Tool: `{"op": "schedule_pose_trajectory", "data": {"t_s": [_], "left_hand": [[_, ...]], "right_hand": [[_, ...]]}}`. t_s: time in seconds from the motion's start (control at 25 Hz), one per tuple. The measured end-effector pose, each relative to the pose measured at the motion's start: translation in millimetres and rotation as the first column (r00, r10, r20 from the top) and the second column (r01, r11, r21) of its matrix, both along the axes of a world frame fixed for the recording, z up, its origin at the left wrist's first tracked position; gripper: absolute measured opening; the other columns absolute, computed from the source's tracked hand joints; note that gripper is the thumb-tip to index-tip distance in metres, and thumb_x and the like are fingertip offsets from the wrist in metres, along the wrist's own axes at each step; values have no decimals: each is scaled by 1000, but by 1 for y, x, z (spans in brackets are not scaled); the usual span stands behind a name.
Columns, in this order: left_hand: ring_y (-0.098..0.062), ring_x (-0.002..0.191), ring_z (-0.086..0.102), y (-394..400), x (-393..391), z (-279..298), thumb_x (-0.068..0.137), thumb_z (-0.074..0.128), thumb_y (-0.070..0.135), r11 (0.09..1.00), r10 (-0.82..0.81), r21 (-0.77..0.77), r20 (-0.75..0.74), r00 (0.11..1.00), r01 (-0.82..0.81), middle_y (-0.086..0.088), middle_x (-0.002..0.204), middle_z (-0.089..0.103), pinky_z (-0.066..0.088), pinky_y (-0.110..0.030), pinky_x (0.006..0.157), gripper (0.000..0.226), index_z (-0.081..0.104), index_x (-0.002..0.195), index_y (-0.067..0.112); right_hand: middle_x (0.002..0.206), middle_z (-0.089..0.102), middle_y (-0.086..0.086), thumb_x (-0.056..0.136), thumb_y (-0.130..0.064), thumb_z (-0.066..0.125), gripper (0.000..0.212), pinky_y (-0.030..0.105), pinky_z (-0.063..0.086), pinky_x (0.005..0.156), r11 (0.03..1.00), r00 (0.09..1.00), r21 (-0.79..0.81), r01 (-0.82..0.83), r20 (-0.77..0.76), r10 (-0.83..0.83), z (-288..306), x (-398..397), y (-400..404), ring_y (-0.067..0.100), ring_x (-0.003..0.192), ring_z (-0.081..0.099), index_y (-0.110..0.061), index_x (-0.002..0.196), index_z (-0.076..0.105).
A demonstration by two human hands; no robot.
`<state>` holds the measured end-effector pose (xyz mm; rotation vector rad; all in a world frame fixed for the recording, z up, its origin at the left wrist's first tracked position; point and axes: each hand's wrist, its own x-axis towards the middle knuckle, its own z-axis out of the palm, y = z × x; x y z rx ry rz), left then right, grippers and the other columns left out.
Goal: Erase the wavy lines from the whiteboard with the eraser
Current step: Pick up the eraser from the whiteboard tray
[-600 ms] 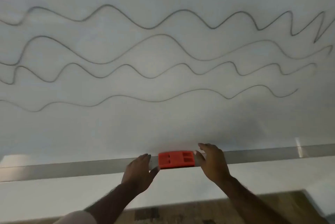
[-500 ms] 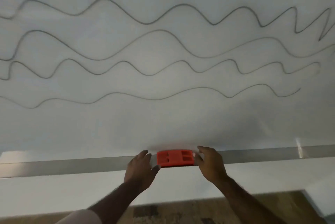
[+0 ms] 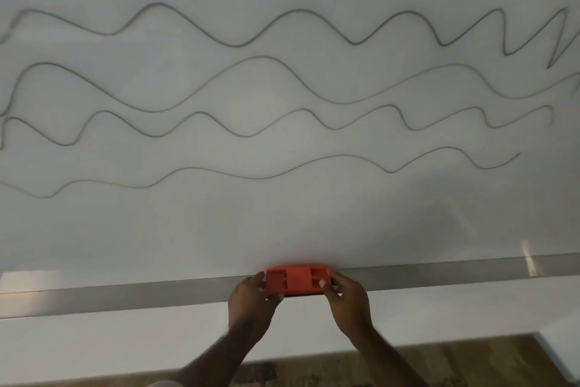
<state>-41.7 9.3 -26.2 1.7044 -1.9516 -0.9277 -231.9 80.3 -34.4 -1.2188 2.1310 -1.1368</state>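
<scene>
A wide whiteboard [image 3: 282, 223] fills the view, with several grey wavy lines [image 3: 260, 57] running across its upper half from left to right. An orange-red rectangular eraser [image 3: 296, 280] sits on the metal tray [image 3: 125, 297] at the board's bottom edge, near the middle. My left hand [image 3: 251, 302] grips the eraser's left end and my right hand [image 3: 346, 300] grips its right end, with fingers curled over its edges. Both forearms reach up from the bottom of the view.
Below the tray runs a white wall panel [image 3: 110, 349]. A strip of brown wooden floor [image 3: 455, 361] shows at the bottom right. A bright reflection [image 3: 527, 256] marks the tray's right part.
Both hands have closed in on the eraser; the fingers that were beside its ends now wrap over its edges. The lines look unchanged.
</scene>
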Motion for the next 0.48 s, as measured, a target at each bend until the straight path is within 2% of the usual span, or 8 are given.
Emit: {"op": "schedule_pose_trajectory", "data": {"t_s": [0.12, 0.2, 0.32, 0.48], "left_hand": [[-21, 100, 64, -1, 9, 5, 75, 82, 30, 1000, 22, -8, -64, 998, -22, 7, 101, 70, 53, -39, 87, 45, 70, 118, 24], [-20, 101, 62, 1, 13, 11, 75, 85, 30, 999, 8, -44, -101, 995, -12, 7, 104, 68, 51, -39, 91, 62, 64, 133, 25], [-15, 99, 57, 3, 18, 22, 76, 85, 29, 986, -59, -161, -115, 992, 40, 11, 103, 61, 49, -35, 93, 73, 55, 143, 28], [-14, 104, 56, 1, 32, 49, 75, 86, 28, 941, -82, -336, -121, 989, 37, 14, 105, 60, 46, -37, 97, 75, 55, 143, 31]], "right_hand": [[89, 76, -7, 89, -19, 74, 13, 32, 54, 76, 995, 995, -93, 32, 96, -23, 6, 2, 6, 9, 84, 69, -19, 102, 77], [91, 75, -8, 87, -17, 77, 14, 33, 54, 77, 989, 985, -136, 62, 170, -38, 14, 7, 7, 11, 87, 68, -19, 101, 76], [96, 74, -7, 84, -15, 79, 21, 31, 54, 79, 974, 965, -202, 98, 257, -44, 29, 13, 3, 13, 94, 67, -19, 104, 72], [108, 70, -3, 83, -19, 80, 36, 17, 50, 71, 948, 972, -299, 110, 234, -39, 59, 26, -6, 14, 101, 65, -16, 116, 66]]}}
